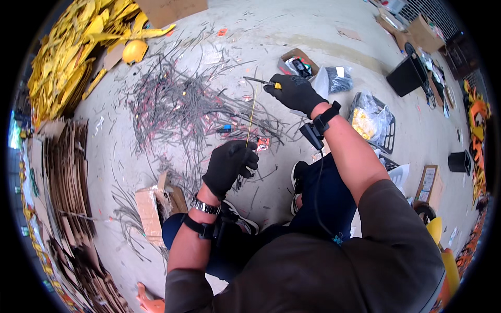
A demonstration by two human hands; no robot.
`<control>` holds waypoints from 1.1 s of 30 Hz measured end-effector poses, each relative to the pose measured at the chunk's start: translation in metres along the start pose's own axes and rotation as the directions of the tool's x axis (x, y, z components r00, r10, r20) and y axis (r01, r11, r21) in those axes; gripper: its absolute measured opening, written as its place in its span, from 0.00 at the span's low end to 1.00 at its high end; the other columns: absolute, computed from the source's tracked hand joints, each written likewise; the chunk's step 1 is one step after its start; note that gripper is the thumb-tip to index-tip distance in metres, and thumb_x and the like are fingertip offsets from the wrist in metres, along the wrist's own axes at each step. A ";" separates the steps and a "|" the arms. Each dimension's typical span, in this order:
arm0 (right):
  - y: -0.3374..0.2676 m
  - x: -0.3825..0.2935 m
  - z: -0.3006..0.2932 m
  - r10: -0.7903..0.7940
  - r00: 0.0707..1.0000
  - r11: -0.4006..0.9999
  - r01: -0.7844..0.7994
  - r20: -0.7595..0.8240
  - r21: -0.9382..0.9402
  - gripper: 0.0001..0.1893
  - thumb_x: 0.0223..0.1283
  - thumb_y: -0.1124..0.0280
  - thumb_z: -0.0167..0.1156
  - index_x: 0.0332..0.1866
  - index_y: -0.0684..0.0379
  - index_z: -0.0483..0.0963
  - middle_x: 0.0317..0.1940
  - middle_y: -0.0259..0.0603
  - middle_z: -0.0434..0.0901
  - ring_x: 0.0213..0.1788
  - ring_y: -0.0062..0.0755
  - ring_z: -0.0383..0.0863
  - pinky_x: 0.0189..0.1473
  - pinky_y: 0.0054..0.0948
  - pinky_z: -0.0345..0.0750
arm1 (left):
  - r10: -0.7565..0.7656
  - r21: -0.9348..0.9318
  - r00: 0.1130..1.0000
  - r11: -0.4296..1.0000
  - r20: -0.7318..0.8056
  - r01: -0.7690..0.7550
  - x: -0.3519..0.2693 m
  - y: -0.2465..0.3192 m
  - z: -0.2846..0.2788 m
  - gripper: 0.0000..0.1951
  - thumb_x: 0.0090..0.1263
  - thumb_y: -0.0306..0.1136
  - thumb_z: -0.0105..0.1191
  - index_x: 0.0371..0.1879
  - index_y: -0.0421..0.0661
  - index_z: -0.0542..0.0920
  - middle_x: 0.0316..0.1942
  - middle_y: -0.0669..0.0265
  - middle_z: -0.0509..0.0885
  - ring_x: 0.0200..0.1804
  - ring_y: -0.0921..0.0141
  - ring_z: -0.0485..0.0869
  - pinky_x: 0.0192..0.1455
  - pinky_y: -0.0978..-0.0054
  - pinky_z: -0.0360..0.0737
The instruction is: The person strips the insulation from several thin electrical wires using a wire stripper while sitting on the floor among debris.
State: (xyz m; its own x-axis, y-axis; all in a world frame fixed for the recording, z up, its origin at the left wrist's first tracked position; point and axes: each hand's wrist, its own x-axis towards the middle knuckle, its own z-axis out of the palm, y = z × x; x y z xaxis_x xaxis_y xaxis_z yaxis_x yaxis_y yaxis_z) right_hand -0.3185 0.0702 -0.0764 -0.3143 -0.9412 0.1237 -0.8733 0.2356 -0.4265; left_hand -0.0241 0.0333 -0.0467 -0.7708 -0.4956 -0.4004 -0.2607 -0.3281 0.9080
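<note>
My right hand (pixel 294 90), in a black glove, is closed around a tool with a yellow handle (pixel 278 85) and a dark, narrow front end pointing left. A thin yellow wire (pixel 252 111) runs taut from near that tool down to my left hand (pixel 231 166), also gloved in black, whose thumb and forefinger pinch its lower end. Beyond my hands, a wide heap of cut grey cable sheathing (pixel 188 105) lies on the concrete floor. A blue and black object (pixel 224 128) rests at the heap's near edge, with a small orange packet (pixel 263 143) right of it.
An open cardboard box (pixel 150 211) stands by my left knee. Flattened cardboard (pixel 68 176) and yellow plastic parts (pixel 66 62) are stacked at left. To the right are a black crate with bagged yellow pieces (pixel 362 122), a small filled box (pixel 299 62) and a black bin (pixel 407 74).
</note>
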 end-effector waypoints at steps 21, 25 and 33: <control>0.013 0.003 0.017 0.137 0.965 0.980 -0.165 0.225 0.110 0.22 0.66 0.44 0.58 0.47 0.52 0.84 0.50 0.47 0.84 0.54 0.50 0.83 0.57 0.45 0.77 | -0.119 0.052 0.993 0.992 0.025 0.117 -0.033 0.030 0.049 0.15 0.77 0.34 0.51 0.51 0.35 0.83 0.28 0.62 0.87 0.22 0.77 0.81 0.20 0.84 0.71; 0.017 0.004 0.017 0.091 0.978 0.986 -0.115 0.186 0.123 0.22 0.66 0.44 0.58 0.47 0.52 0.84 0.49 0.48 0.84 0.54 0.50 0.83 0.57 0.45 0.77 | -0.080 0.046 0.996 0.996 -0.051 0.082 -0.040 0.031 0.056 0.14 0.77 0.34 0.51 0.51 0.35 0.83 0.28 0.61 0.87 0.22 0.76 0.81 0.20 0.84 0.70; 0.030 0.001 0.004 0.183 0.980 0.948 -0.198 0.084 0.250 0.24 0.62 0.44 0.61 0.44 0.55 0.85 0.46 0.51 0.85 0.51 0.51 0.84 0.55 0.44 0.79 | -0.094 -0.069 0.985 0.994 -0.145 0.085 -0.075 0.045 0.096 0.13 0.77 0.32 0.53 0.50 0.34 0.83 0.27 0.59 0.87 0.19 0.76 0.80 0.16 0.82 0.69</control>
State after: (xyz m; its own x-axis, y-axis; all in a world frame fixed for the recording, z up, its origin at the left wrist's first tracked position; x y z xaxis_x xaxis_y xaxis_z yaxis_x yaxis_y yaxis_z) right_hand -0.3439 0.0757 -0.0926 -0.4361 -0.8993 -0.0320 -0.6723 0.3492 -0.6528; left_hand -0.0336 0.1327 0.0357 -0.6507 -0.5737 -0.4975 -0.2840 -0.4238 0.8601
